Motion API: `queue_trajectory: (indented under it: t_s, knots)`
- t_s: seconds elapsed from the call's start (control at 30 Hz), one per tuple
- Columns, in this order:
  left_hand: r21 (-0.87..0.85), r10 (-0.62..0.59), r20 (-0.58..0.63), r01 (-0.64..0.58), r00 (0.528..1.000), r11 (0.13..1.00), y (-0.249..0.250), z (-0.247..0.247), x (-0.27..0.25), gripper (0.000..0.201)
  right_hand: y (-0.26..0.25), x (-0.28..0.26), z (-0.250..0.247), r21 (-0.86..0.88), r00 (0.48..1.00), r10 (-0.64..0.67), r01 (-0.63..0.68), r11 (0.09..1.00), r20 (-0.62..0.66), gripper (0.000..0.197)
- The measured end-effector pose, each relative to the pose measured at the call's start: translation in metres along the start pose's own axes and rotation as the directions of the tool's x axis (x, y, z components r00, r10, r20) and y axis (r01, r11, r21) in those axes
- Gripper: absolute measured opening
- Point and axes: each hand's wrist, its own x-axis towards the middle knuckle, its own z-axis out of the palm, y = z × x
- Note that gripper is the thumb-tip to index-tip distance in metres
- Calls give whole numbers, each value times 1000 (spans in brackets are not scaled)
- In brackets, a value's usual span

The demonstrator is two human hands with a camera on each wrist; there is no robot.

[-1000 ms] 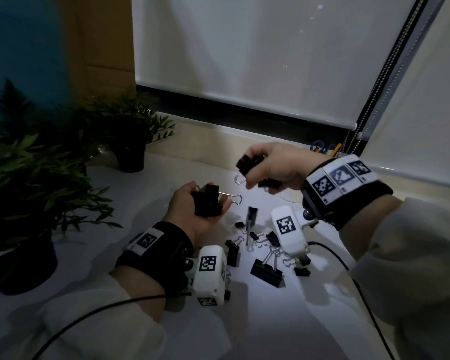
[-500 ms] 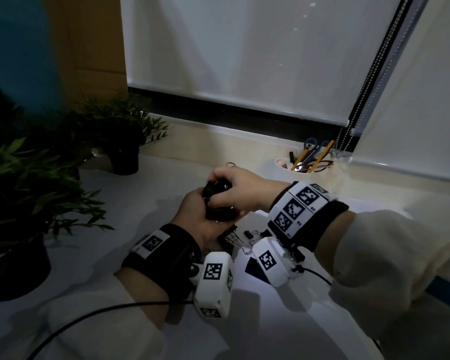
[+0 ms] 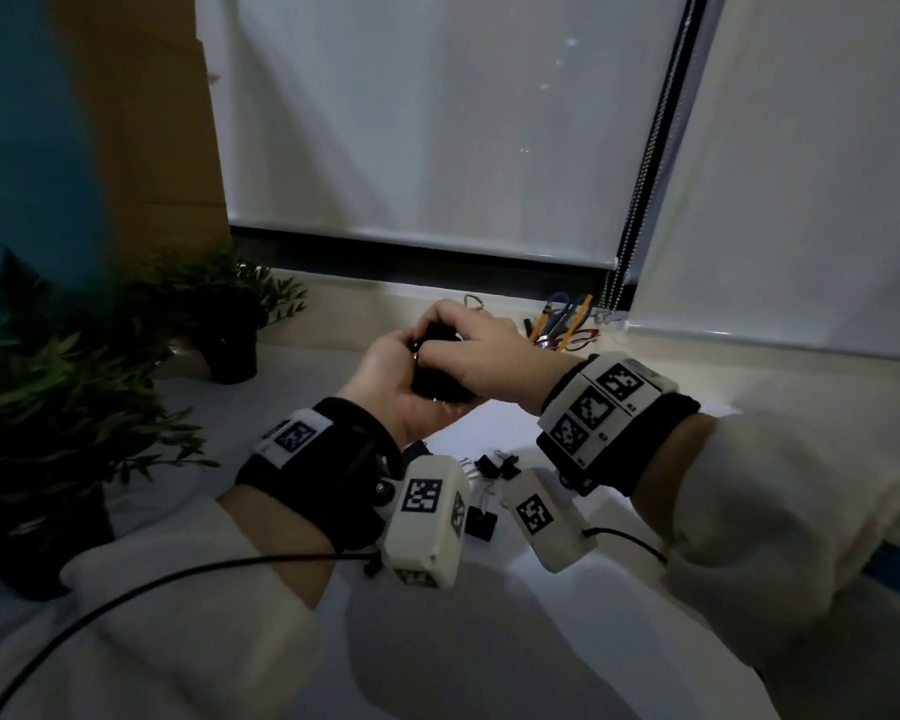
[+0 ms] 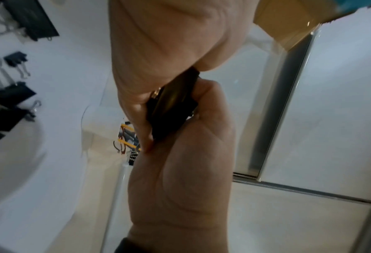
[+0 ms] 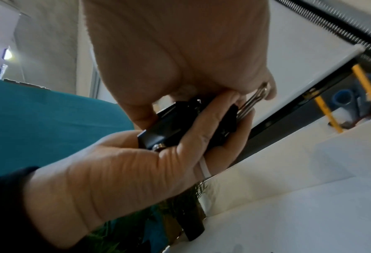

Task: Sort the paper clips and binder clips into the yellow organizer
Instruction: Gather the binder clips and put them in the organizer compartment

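Several black binder clips [image 3: 437, 381] with wire handles are bunched between my two hands, held in the air above the white table [image 3: 489, 641]. My left hand [image 3: 391, 371] cups them from below with curled fingers. My right hand [image 3: 468, 345] closes over them from above. In the left wrist view the clips [image 4: 171, 106] show wedged between both palms. The right wrist view shows the clips [image 5: 175, 126] across the left hand's fingers [image 5: 212, 123], handles sticking out. More loose clips [image 3: 481, 522] lie on the table under my wrists. No yellow organizer is in view.
A cup of scissors and pencils [image 3: 562, 324] stands on the sill behind my hands. Two potted plants [image 3: 48, 397] [image 3: 224, 314] stand at the left. Window blinds and a bead chain [image 3: 640, 200] are at the back. A cable [image 3: 178, 579] crosses my left sleeve.
My right hand brought its clip onto those in my left palm. Both hands then closed together and rose away from the pile on the table.
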Motion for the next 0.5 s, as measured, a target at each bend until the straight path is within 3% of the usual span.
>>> queue_trajectory:
  t_s: [0.2,0.33,0.5]
  knots:
    - [66,-48,-72,52,996,996,-54,51,6,48,20,-56,-50,232,998,59,-55,971,-9,23]
    - [104,-77,-21,79,997,991,-108,96,14,39,47,-99,-90,317,979,91,-29,948,-182,30]
    - [127,-155,5,153,988,980,-180,152,43,49,92,-150,-144,159,904,119,-58,986,-410,7]
